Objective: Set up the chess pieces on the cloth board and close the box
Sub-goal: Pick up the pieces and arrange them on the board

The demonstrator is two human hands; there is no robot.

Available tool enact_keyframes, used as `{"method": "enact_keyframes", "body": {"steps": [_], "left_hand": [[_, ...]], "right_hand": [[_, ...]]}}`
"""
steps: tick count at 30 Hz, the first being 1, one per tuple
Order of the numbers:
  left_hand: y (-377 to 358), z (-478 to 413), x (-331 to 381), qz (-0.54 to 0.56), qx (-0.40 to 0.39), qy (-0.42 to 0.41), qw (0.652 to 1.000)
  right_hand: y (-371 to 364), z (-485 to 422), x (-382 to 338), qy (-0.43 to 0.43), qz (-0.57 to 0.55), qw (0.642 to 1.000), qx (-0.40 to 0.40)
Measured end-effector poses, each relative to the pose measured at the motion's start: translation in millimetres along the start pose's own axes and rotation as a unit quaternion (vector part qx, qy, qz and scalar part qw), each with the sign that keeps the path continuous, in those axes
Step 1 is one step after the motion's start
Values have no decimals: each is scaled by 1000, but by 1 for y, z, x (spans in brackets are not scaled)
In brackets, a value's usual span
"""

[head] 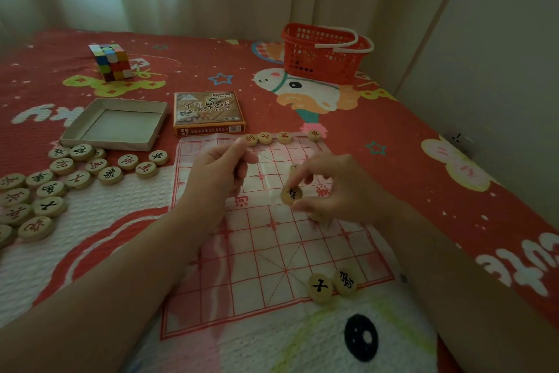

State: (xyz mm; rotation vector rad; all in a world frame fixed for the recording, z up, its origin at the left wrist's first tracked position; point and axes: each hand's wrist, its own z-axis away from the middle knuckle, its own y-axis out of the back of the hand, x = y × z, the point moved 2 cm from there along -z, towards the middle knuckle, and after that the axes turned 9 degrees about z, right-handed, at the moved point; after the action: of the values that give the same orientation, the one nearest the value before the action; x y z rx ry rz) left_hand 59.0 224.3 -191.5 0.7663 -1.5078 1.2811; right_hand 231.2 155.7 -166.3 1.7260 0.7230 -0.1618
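The grey cardboard box tray (116, 124) lies open on the red cartoon-print bedspread (423, 136), left of the cloth board, and holds no visible pieces; the printed box lid (208, 112) lies face up just beside it, touching the far edge of the cloth board (272, 251); the red plastic basket (320, 53) with 2 white handles stands at the far right, and its contents cannot be determined through the mesh; a multicoloured puzzle cube (110, 61) stands well apart at the far left. The loose wooden pieces (48, 188) lie in a scatter on the bedspread left of the board, about 20 discs in view, some cut by the frame edge, with red and black characters mixed. On the board: 4 red-marked pieces (282, 137) stand in a row along the far edge, 3 close together and 1 apart at the right corner; 2 black-marked pieces (331, 285) lie touching each other on the near edge; 1 further disc (295, 167) is partly hidden behind the right hand, and another shows dimly under that hand. The right hand (338, 191) pinches 1 black-marked piece (291, 194) between thumb and forefinger, tilted, above the middle rows of the board. The left hand (216, 174) hovers over the left side of the board with its fingers curled inward; whether it holds a piece cannot be determined.
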Motion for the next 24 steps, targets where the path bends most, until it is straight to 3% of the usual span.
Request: {"method": "enact_keyframes", "body": {"steps": [4, 10, 16, 19, 24], "left_hand": [[0, 2, 2, -22, 7, -16, 1000], [6, 4, 10, -61, 16, -38, 997], [48, 14, 23, -175, 68, -88, 978], [78, 26, 36, -283, 100, -144, 943], [139, 57, 58, -470, 215, -202, 832]], "right_hand": [[-21, 0, -10, 56, 64, 994, -65], [-26, 2, -9, 51, 100, 989, -101], [-12, -12, -25, 81, 74, 992, -66], [-15, -43, -48, 108, 117, 983, -91], [-55, -109, -74, 125, 202, 954, -180]]}}
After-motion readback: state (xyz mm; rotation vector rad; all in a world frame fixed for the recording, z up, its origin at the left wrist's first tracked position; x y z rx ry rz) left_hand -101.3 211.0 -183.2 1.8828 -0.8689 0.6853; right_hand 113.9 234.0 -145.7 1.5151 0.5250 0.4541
